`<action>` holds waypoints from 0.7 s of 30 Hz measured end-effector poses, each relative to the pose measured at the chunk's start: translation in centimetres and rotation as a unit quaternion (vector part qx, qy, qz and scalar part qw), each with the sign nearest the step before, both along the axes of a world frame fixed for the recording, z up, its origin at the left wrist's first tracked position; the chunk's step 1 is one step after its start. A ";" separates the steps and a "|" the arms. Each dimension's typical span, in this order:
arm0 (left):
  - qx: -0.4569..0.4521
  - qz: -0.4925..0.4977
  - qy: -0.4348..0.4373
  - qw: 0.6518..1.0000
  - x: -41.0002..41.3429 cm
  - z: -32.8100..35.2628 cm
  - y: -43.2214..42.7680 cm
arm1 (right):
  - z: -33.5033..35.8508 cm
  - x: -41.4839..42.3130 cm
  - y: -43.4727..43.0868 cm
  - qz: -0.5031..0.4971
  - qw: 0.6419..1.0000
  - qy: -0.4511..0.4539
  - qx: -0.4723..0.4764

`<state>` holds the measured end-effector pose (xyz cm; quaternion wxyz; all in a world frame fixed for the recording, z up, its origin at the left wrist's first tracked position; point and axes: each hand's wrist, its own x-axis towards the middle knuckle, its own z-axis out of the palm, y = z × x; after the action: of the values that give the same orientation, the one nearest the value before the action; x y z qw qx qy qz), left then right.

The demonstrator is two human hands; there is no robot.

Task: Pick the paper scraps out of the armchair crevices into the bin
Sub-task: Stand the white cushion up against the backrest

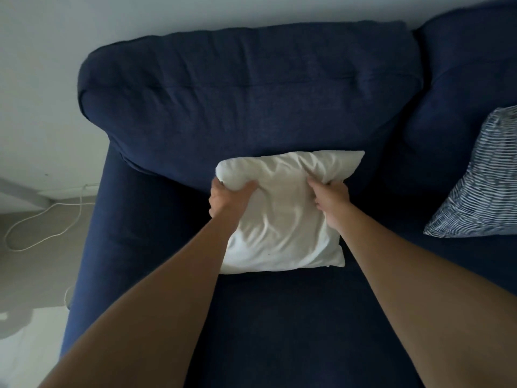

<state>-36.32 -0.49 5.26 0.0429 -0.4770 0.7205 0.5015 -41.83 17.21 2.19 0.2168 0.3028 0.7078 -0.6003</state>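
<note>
Our left hand point(227, 198) and right hand point(330, 199) are both closed on the upper part of a white pillow point(282, 219), fabric bunched in each grip. The pillow lies on the seat of the dark blue armchair point(251, 91), its top edge against the backrest. A striped cushion point(481, 177) sits well apart to the right. We see no paper scraps or bin. A white cable point(42, 228) trails on the floor to the left.

Both arms reach forward, left hand point(226, 198) and right hand point(330, 200) clenched in a grip.
</note>
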 end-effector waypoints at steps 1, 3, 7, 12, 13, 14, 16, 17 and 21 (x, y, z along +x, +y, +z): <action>-0.009 -0.009 0.002 1.000 0.1 0.2 0.1 | -0.3 0.1 -0.1 0.024 0.999 0.010 0.040; -0.047 -0.024 0.027 0.998 0.3 0.3 0.2 | -0.4 0.3 -0.1 0.035 0.995 0.039 0.089; -0.114 -0.059 0.099 0.987 0.6 -0.4 -0.3 | -0.3 0.0 0.5 -0.127 0.989 0.064 0.052; -0.127 -0.048 0.116 0.984 1.6 -1.3 -0.6 | 1.2 -0.3 1.6 -0.059 0.997 0.007 -0.050; -0.121 -0.041 0.116 0.985 1.8 -1.3 -0.6 | 1.4 -0.2 1.7 -0.041 0.998 0.005 -0.042; -0.117 -0.032 0.121 0.985 1.9 -1.1 -0.6 | 1.6 -0.1 1.6 -0.031 0.999 0.017 -0.021; -0.125 -0.016 0.137 0.982 2.0 -0.6 -0.5 | 1.6 0.4 1.3 -0.042 0.996 0.080 0.023; -0.137 -0.011 0.148 0.979 1.9 -0.2 -0.3 | 1.7 0.6 1.0 -0.049 0.989 0.129 0.047; -0.162 0.016 0.183 0.970 1.3 1.3 0.7 | 3.0 0.5 -0.5 -0.080 0.954 0.269 0.109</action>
<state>-35.04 0.20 6.59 -0.1753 -0.3890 0.7804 0.4571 -41.29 16.76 5.17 -0.0645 0.2074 0.7748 -0.5937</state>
